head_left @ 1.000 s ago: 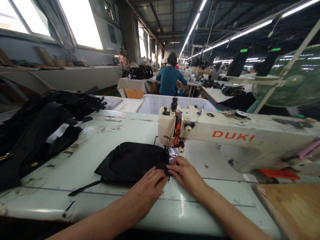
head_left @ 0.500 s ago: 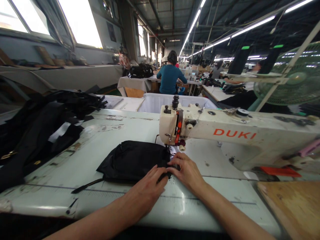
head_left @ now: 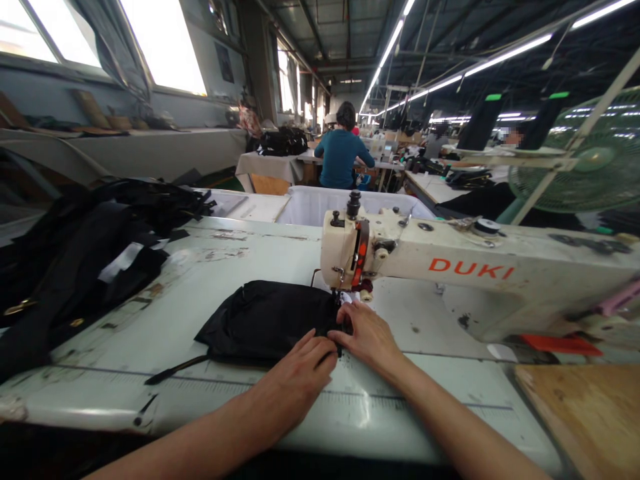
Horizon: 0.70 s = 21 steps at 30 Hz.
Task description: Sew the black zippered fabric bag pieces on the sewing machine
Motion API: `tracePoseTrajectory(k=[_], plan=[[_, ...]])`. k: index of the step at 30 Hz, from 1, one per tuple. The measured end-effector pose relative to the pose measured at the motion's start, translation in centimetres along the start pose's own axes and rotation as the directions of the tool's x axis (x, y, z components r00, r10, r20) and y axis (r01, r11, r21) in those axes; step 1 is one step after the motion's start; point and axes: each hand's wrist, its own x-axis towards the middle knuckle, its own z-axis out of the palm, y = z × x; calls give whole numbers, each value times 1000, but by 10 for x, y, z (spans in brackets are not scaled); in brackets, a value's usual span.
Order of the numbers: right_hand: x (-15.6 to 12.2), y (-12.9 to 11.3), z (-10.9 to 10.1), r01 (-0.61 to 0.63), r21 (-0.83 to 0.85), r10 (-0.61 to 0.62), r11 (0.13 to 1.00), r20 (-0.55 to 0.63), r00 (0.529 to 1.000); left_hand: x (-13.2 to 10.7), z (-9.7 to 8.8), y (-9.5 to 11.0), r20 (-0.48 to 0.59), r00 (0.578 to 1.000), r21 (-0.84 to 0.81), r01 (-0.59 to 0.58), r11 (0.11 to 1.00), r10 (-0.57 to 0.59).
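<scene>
Black cloth (head_left: 270, 317) reaches the sewing machine (head_left: 343, 250); left hand (head_left: 303, 370) and right hand (head_left: 370, 333), fingers half-curled, touch the cloth's right end, grip unclear.

Bright windows (head_left: 163, 43) line the left wall (head_left: 187, 110), a grey curtain (head_left: 103, 43) gathered between the nearest two. Beneath them runs a long bench (head_left: 200, 150) with a pale covering, and a dark poster (head_left: 225, 63) hangs near a pillar (head_left: 263, 63). Rows of lit tube lights (head_left: 507, 55) recede under a dark, beamed ceiling (head_left: 340, 33). A strip of green floor (head_left: 227, 179) shows beside a cloth-draped table (head_left: 245, 175). At right stands a large green fan (head_left: 595, 160); the pale green worktop (head_left: 280, 250) in front is scuffed.
</scene>
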Motion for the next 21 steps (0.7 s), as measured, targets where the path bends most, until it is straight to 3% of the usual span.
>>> tracePoseTrajectory(k=[6, 13, 17, 21], plan=[[0, 4, 1, 38, 42, -37, 998, -16, 999, -1, 0, -2, 36, 999, -17, 7, 1000, -7], [-20, 20, -12, 216, 129, -214, 968, -33, 976, 1, -2, 4, 29, 997, -23, 66, 998, -65], [-37, 24, -2, 398, 32, -398, 917, -5, 918, 5, -11, 5, 34, 997, -49, 76, 996, -74], [-41, 24, 6, 436, -100, -439, 894, -8, 899, 6, -23, 1, 67, 995, -134, 89, 987, -80]])
